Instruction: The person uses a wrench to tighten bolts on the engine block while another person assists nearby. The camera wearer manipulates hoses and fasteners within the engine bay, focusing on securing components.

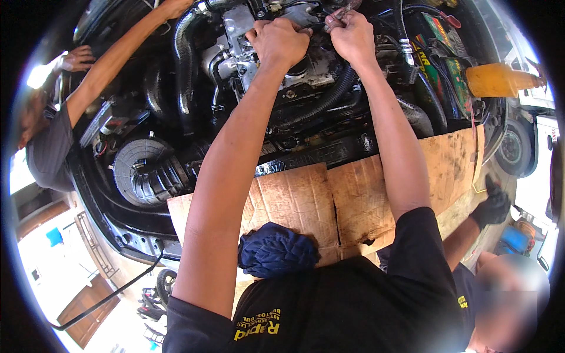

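Both my arms reach over a car's engine [315, 77] in an open engine bay. My left hand [279, 42] rests on the engine's top, its fingers curled and thumb pointing toward my right hand. What those fingers hold, if anything, is hidden. Close by on the right, my right hand [353, 38] is closed, its fingers pinched at a dark, greasy spot. The thing in that pinch is too small and dark to name. A ribbed black hose [332, 97] runs below my hands, and a thick black hose [185, 70] stands to their left.
Cardboard [288, 197] covers the front edge, with a bunched dark blue cloth [276, 250] on it. At right are a battery [432, 70] and a yellow bottle [497, 80]. A round air filter housing [147, 167] sits left. One person's arm [126, 59] reaches in; another's gloved hand [493, 206] is lower right.
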`<action>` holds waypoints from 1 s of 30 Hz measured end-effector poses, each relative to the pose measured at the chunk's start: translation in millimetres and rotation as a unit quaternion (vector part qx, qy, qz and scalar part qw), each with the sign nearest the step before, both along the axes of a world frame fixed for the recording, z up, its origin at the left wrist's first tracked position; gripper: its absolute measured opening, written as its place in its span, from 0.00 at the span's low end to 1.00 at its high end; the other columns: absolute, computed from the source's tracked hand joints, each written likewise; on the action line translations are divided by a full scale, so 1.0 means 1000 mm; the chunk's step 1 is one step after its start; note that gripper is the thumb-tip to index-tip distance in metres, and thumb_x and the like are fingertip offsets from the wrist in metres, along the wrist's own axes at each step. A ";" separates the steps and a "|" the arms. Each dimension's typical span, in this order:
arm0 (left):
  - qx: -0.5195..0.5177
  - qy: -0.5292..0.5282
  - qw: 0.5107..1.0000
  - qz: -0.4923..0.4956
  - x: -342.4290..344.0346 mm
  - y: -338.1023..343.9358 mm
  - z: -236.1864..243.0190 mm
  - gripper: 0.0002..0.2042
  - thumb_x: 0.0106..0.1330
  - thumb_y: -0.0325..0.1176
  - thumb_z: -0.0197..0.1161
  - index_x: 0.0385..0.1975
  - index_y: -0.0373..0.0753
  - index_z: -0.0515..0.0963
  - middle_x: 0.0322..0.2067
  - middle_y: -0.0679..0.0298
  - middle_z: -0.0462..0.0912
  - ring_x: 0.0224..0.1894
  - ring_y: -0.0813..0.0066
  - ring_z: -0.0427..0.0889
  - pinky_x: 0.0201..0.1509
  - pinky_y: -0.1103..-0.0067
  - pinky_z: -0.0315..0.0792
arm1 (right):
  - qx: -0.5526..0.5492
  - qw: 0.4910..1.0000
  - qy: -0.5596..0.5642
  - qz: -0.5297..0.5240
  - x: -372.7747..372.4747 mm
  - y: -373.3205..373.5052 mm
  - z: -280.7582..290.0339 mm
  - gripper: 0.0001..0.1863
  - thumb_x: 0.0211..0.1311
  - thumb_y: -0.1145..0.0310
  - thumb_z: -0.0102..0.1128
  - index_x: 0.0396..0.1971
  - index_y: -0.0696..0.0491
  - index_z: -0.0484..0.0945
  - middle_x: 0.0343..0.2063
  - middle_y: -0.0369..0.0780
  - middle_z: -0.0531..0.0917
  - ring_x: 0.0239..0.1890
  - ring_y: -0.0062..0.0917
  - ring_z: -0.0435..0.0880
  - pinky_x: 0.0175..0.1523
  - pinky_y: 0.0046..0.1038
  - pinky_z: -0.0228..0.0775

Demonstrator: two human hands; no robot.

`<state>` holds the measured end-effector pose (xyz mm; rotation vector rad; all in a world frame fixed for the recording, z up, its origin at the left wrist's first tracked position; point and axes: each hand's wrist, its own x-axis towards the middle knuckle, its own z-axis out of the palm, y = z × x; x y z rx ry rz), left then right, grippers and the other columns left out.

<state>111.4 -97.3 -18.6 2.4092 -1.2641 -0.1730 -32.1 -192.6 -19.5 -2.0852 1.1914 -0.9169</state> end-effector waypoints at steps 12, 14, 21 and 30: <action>-0.020 -0.012 1.000 -0.011 0.003 0.002 -0.004 0.23 0.67 0.64 0.70 0.50 0.56 0.94 0.57 0.52 0.90 0.72 0.51 0.74 0.77 0.57 0.55 | 0.027 0.999 -0.027 0.028 0.001 -0.001 -0.008 0.11 0.73 0.61 0.70 0.39 0.53 0.91 0.34 0.43 0.94 0.41 0.35 0.94 0.50 0.35 0.81; -0.016 -0.013 1.000 -0.009 0.005 0.001 -0.004 0.23 0.67 0.64 0.70 0.50 0.56 0.94 0.56 0.52 0.90 0.72 0.51 0.74 0.77 0.57 0.55 | 0.009 1.000 -0.016 0.017 0.003 0.004 -0.003 0.10 0.72 0.61 0.71 0.39 0.53 0.91 0.34 0.43 0.94 0.41 0.35 0.94 0.49 0.35 0.81; -0.012 -0.004 1.000 -0.011 0.003 0.000 -0.002 0.23 0.66 0.64 0.71 0.50 0.56 0.94 0.56 0.52 0.90 0.71 0.51 0.74 0.77 0.58 0.56 | 0.026 0.998 -0.017 0.052 -0.010 -0.007 -0.003 0.09 0.72 0.62 0.72 0.41 0.52 0.92 0.36 0.43 0.94 0.41 0.34 0.94 0.49 0.33 0.81; -0.033 -0.009 0.999 0.000 0.004 0.001 -0.009 0.22 0.66 0.63 0.72 0.48 0.56 0.94 0.54 0.57 0.91 0.70 0.55 0.74 0.76 0.60 0.55 | 0.008 0.992 0.016 0.121 -0.026 0.018 0.017 0.06 0.73 0.72 0.69 0.42 0.56 0.91 0.33 0.40 0.93 0.36 0.25 0.90 0.47 0.28 0.80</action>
